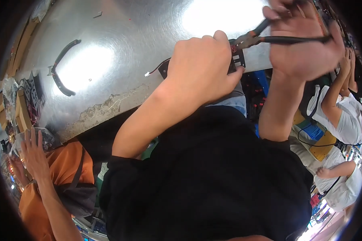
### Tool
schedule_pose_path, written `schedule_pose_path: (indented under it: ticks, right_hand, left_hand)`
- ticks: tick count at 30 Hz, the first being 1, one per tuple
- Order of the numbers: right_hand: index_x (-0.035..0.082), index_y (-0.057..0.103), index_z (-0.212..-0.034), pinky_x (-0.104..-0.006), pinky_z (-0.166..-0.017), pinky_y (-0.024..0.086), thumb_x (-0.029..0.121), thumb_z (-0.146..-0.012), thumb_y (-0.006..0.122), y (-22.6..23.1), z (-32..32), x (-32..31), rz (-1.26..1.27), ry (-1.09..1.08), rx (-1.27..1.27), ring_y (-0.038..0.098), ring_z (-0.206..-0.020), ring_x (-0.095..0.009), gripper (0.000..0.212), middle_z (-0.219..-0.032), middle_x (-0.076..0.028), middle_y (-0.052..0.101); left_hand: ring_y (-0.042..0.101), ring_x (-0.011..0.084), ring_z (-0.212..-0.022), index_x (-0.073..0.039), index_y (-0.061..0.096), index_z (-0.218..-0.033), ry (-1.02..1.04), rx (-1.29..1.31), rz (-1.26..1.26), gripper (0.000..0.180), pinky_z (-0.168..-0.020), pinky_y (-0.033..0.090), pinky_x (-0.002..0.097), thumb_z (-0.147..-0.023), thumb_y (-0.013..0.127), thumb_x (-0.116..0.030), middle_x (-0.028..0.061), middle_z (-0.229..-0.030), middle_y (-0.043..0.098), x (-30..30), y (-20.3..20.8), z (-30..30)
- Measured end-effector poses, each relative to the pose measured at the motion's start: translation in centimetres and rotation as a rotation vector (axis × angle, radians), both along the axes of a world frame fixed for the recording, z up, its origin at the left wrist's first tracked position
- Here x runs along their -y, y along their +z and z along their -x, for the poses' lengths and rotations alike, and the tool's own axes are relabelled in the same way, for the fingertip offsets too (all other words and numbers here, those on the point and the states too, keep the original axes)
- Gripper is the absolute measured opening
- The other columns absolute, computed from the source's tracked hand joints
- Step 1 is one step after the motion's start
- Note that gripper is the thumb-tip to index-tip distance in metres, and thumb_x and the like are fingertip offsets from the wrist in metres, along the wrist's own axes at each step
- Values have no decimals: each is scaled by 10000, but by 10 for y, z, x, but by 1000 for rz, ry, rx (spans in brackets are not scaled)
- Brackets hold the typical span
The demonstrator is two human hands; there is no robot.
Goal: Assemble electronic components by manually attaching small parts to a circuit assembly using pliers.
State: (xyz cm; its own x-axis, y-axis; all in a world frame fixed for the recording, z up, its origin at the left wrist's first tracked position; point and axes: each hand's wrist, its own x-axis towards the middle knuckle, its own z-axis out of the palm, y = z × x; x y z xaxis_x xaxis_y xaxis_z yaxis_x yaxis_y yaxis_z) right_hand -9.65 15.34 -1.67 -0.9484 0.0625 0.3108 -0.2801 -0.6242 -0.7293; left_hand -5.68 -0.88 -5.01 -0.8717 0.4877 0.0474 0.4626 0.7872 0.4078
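Pliers (247,40) at the right end of a black board (240,54), on a metal surface (140,28).
Left hand (203,62) grips the board; right hand (301,50) holds the pliers, handles spread. Plier work seems in hand, calling for a steady board. Second pliers (54,70) lie left; co-workers (344,120) flank both sides.

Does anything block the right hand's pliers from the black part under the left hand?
Nothing visible stands between the pliers and the exposed right end of the black part; the left hand covers its middle.
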Motion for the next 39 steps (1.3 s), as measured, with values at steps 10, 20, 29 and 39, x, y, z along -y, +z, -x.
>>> schedule_pose_path:
  ticks: [10,20,29,39]
  right_hand:
    - [-82,496,-1267,-329,-761,436,660,-949,422,10,-23,14,-32,-200,8,518,-854,-225,811,-969,-123,573]
    - [-82,495,-1281,-354,-766,425,687,-894,459,-4,-6,-14,-64,191,-232,529,-889,-247,861,-1020,-165,572]
    - [-59,506,-1278,-361,-752,371,679,-863,459,-12,3,-27,-321,456,-526,475,-890,-228,848,-1054,-169,526]
    - [50,535,-1073,-357,-656,354,619,-895,504,-25,-24,-17,-310,254,-527,450,-733,-192,597,-943,-118,516]
  left_hand:
    - [679,342,-636,15,570,-824,8,-33,-62,463,-586,536,414,-806,723,-421,165,-652,645,3,-1,-2]
    - [690,291,-632,3,588,-820,8,12,-53,414,-586,543,382,-786,739,-381,127,-648,649,3,-2,4]
    - [691,301,-657,11,584,-838,-2,46,-55,406,-599,544,389,-786,760,-352,145,-683,649,1,1,5]
    - [675,374,-684,30,560,-901,-21,64,-87,475,-612,530,453,-828,735,-406,185,-716,662,4,1,3]
